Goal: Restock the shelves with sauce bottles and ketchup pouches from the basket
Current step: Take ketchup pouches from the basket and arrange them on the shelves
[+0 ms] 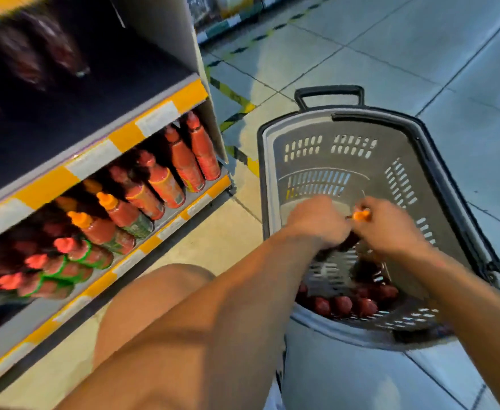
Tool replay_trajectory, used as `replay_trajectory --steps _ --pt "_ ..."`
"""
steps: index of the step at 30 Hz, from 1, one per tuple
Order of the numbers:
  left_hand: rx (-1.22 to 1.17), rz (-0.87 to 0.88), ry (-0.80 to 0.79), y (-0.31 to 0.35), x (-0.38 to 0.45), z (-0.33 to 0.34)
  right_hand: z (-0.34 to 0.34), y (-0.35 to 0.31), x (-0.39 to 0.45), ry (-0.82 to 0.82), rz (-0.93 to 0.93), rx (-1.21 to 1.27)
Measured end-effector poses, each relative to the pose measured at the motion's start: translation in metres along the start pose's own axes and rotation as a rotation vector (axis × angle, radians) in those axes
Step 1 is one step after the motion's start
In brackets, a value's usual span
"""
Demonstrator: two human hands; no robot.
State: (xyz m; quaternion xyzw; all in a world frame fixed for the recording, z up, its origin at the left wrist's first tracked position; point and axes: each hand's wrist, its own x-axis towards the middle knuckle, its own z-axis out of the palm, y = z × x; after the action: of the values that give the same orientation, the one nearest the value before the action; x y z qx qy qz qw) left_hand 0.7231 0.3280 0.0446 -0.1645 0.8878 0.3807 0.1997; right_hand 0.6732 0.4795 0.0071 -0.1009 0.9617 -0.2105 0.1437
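Bare knee [157, 294] and both forearms lowest in view, nearest the camera; crouched or kneeling beside shelving, by the look of it, to reach low stock.

Just beyond: grey basket [438, 184] on tiled floor [420, 54], tipped toward the person, handle at far end. Dark red sauce bottles [343, 306] bunched at near, low end of basket, caps showing in a row. Probably slid there from the tilt. No ketchup pouches made out in basket.

Both hands inside basket, above the bottles. Right hand [390, 229] curled round an orange-capped bottle [361, 216], cap poking out toward left hand. Left hand [319, 223] with fingers curled down at same spot, touching or nearly touching that bottle; motion blur, cannot tell whether gripping anything. Judged: lifting one bottle out, second hand steadying or reaching for another.

Left of basket: lower shelf [165, 214] with yellow-and-white edge strip, bottles already standing in rows, orange caps and red caps grouped apart, presumably by product. Upper shelf [100, 93] dark, largely bare at near end; blurred dark items farther back, unidentifiable.

Restock partly done; several bottles left in basket.
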Motion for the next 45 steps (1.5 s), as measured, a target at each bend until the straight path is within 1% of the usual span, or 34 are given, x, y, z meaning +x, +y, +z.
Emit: replay_trajectory --steps 4,8,11,15,20,23,26,29,31,34,37,41,45 --pt "-0.226 0.087 0.081 -0.003 -0.046 -0.054 -0.046 -0.045 -0.031 0.219 -0.117 0.072" --pt "-0.496 0.178 0.257 -0.029 -0.111 -0.108 -0.085 -0.101 -0.069 0.38 -0.261 0.151" --pt "-0.685 0.21 0.328 -0.053 -0.165 -0.146 -0.105 -0.148 -0.101 0.435 -0.391 0.186" --pt "-0.728 0.221 0.467 -0.105 -0.244 -0.192 -0.117 -0.218 -0.148 0.427 -0.564 0.222" --pt "-0.77 0.125 0.663 -0.187 -0.346 -0.232 -0.099 -0.297 -0.197 0.313 -0.774 0.366" --pt "-0.798 0.095 0.809 -0.238 -0.4 -0.245 -0.075 -0.339 -0.218 0.162 -0.849 0.428" --pt "-0.811 0.044 0.991 -0.287 -0.446 -0.254 -0.043 -0.377 -0.235 -0.001 -0.85 0.505" --pt "-0.851 -0.009 1.16 -0.334 -0.485 -0.257 -0.005 -0.411 -0.247 -0.127 -0.78 0.6" --pt "-0.897 -0.035 1.242 -0.363 -0.504 -0.255 0.023 -0.43 -0.25 -0.195 -0.729 0.62" --pt "-0.958 -0.095 1.319 -0.401 -0.518 -0.242 0.061 -0.459 -0.259 -0.303 -0.717 0.582" --pt "-1.025 -0.17 1.368 -0.436 -0.515 -0.225 0.093 -0.484 -0.266 -0.384 -0.695 0.53" --pt "-1.111 -0.285 1.405 -0.483 -0.494 -0.202 0.145 -0.509 -0.264 -0.483 -0.631 0.513" --pt "-1.145 -0.348 1.409 -0.525 -0.463 -0.183 0.199 -0.519 -0.248 -0.549 -0.553 0.476"
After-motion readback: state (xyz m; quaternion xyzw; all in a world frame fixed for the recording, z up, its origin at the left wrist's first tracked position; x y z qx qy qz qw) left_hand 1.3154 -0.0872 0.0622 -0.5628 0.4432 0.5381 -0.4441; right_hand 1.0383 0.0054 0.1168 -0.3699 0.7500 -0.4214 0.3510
